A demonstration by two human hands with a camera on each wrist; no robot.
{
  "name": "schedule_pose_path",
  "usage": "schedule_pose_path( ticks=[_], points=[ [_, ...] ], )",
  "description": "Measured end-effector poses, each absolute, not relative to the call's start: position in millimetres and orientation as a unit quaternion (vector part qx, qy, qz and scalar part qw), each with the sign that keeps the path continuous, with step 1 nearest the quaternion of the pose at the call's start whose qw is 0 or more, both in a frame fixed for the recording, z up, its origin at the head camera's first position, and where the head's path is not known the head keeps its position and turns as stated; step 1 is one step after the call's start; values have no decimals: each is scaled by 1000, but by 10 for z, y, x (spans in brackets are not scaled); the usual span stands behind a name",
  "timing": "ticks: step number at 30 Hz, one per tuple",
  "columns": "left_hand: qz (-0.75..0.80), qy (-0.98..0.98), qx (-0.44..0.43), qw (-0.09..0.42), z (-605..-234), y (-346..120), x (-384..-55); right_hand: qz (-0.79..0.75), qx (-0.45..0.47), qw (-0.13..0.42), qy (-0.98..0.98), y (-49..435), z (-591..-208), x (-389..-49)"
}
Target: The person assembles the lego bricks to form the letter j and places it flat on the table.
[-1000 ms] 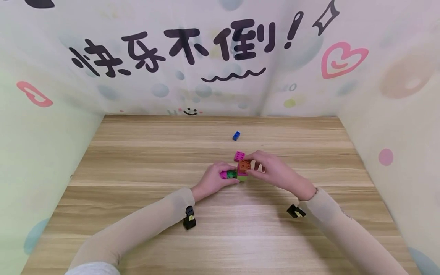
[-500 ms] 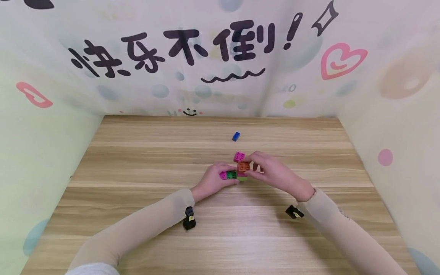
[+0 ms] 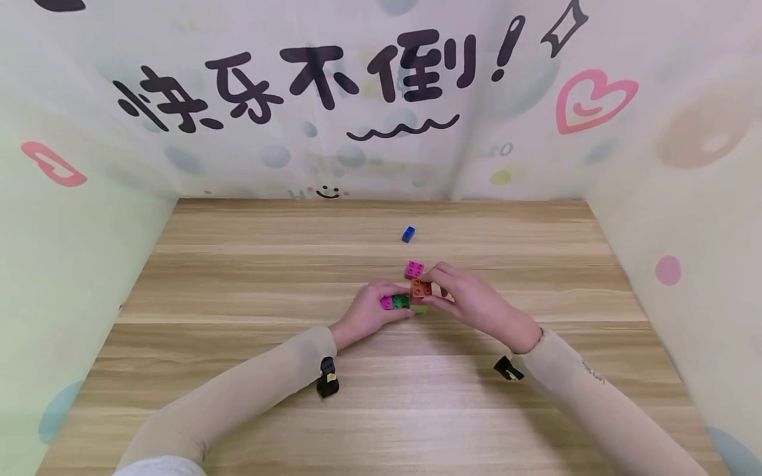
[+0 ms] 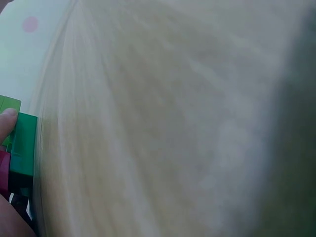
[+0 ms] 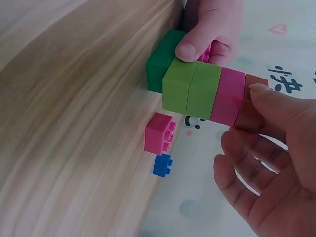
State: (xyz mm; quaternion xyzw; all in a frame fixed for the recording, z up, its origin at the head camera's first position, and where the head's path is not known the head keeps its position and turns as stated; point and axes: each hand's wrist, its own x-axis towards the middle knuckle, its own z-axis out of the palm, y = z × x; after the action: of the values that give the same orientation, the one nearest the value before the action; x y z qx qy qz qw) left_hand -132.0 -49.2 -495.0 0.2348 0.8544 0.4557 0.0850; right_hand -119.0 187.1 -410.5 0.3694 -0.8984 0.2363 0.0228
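Note:
My left hand [image 3: 366,311] grips a toy-brick build from the left, thumb on the near side. In it are a dark green brick [image 3: 401,302], a magenta brick [image 3: 386,303] and a column of two light green bricks [image 5: 190,89] with a pink brick [image 5: 228,96] on top. An orange-brown brick [image 3: 421,289], pinched between thumb and fingers of my right hand [image 3: 482,305], sits flush against the pink brick in the right wrist view. There my left thumb [image 5: 187,52] presses near the light green bricks. The left wrist view catches only the dark green brick [image 4: 23,145] and fingers at its edge.
Just behind the build lies a loose pink brick [image 3: 414,269], studs up. Farther back is a small blue brick [image 3: 408,234]. The wood-grain table [image 3: 268,264] is bounded by printed cloth walls [image 3: 286,158] at the back and sides.
My right hand has shifted slightly left with the orange-brown brick, which covers more of the pink brick beneath it. The left hand keeps its hold in place.

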Motion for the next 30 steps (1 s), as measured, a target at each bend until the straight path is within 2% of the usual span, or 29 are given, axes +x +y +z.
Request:
schedule_pose_path(
  ticks=[14,18,24,30],
  points=[
    [461,851,235,89,-4937,-508,-1302,270,361,39,-892,1892,-4237,-1153],
    [461,851,236,88,-4951,-506,-1315,273,349,22,-896,1912,-4233,-1159],
    [461,853,224,96,-4942,-502,-1322,331,304,-43,-892,1973,-4199,-1251],
    [467,852,217,98,-4926,-499,-1328,360,281,-23,-889,2050,-4260,-1507]
  ],
)
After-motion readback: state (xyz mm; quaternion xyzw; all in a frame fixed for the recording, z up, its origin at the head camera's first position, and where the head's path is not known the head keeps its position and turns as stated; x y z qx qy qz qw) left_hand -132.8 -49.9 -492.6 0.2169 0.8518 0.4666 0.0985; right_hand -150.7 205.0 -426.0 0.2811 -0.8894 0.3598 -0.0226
